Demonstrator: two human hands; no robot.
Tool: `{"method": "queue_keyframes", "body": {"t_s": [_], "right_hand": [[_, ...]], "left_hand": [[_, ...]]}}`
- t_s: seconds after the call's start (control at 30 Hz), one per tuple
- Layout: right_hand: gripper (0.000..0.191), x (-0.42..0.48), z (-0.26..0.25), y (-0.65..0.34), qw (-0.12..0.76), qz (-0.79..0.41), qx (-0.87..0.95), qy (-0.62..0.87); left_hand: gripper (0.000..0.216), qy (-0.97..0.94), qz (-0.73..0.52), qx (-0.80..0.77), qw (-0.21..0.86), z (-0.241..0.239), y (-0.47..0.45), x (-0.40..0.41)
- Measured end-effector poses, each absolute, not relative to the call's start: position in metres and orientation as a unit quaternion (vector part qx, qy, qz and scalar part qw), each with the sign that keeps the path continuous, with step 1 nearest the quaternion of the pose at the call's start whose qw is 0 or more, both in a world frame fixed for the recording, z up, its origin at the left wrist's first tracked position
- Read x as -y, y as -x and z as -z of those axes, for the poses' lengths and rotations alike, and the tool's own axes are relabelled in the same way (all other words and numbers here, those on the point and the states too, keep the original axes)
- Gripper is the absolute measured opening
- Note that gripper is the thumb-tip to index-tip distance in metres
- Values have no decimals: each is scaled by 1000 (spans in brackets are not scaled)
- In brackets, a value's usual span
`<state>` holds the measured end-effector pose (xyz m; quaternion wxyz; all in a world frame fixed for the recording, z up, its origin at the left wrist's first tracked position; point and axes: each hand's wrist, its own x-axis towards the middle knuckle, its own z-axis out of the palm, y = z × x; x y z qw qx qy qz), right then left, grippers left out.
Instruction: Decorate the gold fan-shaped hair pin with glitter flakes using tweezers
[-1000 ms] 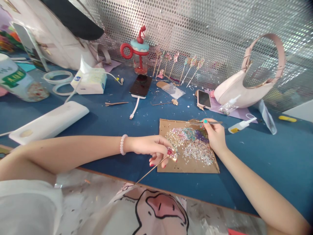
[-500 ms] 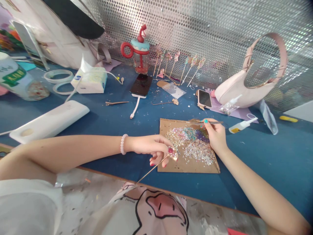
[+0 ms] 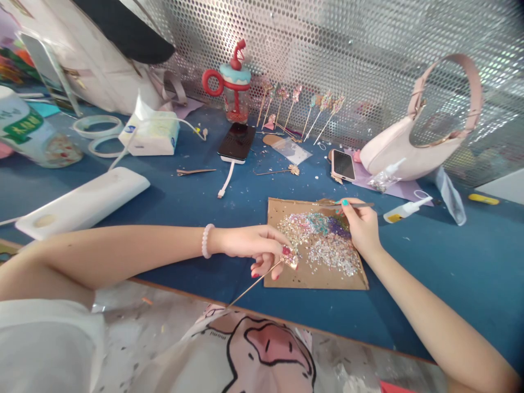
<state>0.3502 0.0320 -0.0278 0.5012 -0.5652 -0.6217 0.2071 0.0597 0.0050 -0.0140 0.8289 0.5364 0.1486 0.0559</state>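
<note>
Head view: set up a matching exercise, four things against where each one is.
Things:
1. gold stick pin
2. thin metal tool
3. glue bottle
4. black phone

Places:
a. lying on the blue table, right of the cardboard
b. in the right hand, at the cardboard's far edge
c. in front of the red-handled cup
d. in the left hand, at the cardboard's left edge

Pairs: 1-d, 2-b, 3-a, 4-c.
</note>
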Motion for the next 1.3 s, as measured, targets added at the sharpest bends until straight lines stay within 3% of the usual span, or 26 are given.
{"method": "queue_keyframes", "body": {"t_s": [0.57, 0.73, 0.93, 1.3], "right_hand": [[27, -26, 17, -349, 492, -211, 633, 560], [25, 2, 0, -331, 468, -282, 649, 529], [27, 36, -8, -296, 387, -414, 665, 486], [24, 44, -15, -284, 366, -462, 654, 475]], "left_hand": [[20, -545, -46, -162, 821, 2, -58, -3], [10, -571, -38, -153, 806, 4, -59, -1], [15, -583, -31, -144, 799, 1, -60, 1], [15, -588, -29, -137, 796, -1, -59, 1]]}}
